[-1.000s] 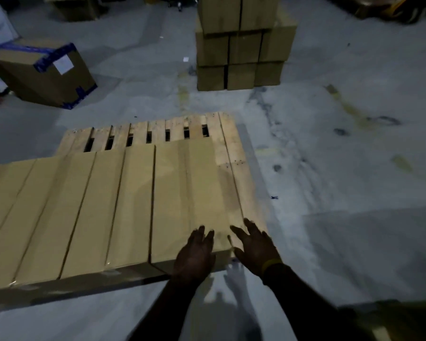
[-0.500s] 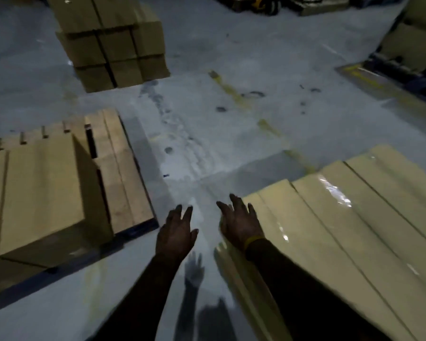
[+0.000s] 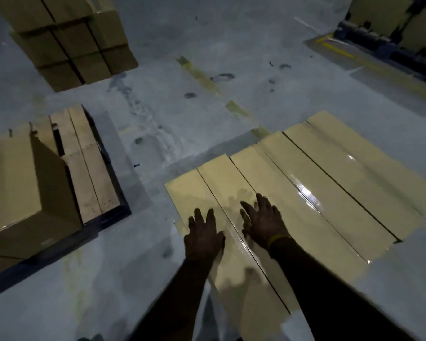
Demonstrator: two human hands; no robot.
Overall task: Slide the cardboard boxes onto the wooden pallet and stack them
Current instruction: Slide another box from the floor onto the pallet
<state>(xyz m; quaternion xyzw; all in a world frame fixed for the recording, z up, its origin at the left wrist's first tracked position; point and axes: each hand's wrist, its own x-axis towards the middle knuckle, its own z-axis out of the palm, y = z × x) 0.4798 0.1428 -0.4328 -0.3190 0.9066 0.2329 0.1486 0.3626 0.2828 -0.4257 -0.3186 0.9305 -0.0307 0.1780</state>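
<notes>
Our left hand (image 3: 203,236) and right hand (image 3: 265,223), fingers spread, press flat on long, glossy, slippery-looking boxes (image 3: 293,193); probably heavy, best pushed from the ends.

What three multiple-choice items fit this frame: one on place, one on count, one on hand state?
1. Where is the wooden pallet relative to the row of long boxes under the hands?
A. camera left
B. camera right
C. behind the far stack

2. How many hands show?
A. one
B. two
C. none

3. How are the fingers?
A. curled round a box edge
B. spread, gripping nothing
C. fists

Answers: 1 A, the pallet lies at frame left; 2 B, left hand and right hand; 3 B, both sets of fingers are straight and splayed over the box tops.
</notes>
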